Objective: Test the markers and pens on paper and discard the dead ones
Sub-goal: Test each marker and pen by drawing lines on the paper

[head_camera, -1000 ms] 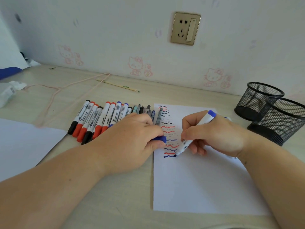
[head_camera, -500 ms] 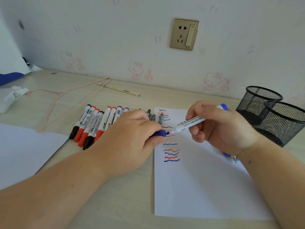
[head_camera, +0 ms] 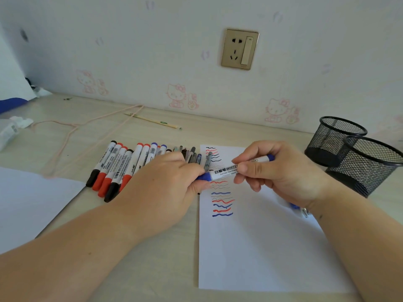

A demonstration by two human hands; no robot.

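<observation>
Nearest, a white sheet of paper point(head_camera: 257, 247) lies on the worktop point(head_camera: 152, 269), its far part under both grips and marked with wavy red, blue and black lines. Above it the left hand point(head_camera: 165, 188) pinches a blue cap point(head_camera: 205, 177) against the whiteboard marker point(head_camera: 226, 170), whose barrel the right hand point(head_camera: 281, 173) grasps. Left of the grips lies a row of markers point(head_camera: 122, 166); right and beyond stand two black mesh pen cups point(head_camera: 359, 158).

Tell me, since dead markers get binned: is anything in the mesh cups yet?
No. Both mesh cups show only bare black mesh inside, with no marker or pen in them.
</observation>
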